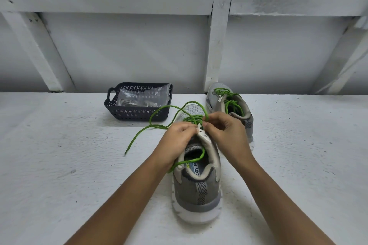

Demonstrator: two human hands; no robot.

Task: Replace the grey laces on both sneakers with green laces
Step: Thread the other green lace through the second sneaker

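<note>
A grey sneaker (197, 187) stands heel toward me in the middle of the white surface. A green lace (159, 110) is threaded through its front eyelets, and one loose end trails left across the surface. Another stretch of it drops into the shoe's opening. My left hand (177, 135) grips the shoe's left eyelet flap with curled fingers. My right hand (225, 129) pinches the green lace just above the right eyelet row. Behind and to the right stands the second sneaker (217, 97), laced in green.
A dark plastic basket (137, 113) sits at the back left, holding a clear bag with grey laces inside. Directly behind the surface rises a white wall with beams (217, 36).
</note>
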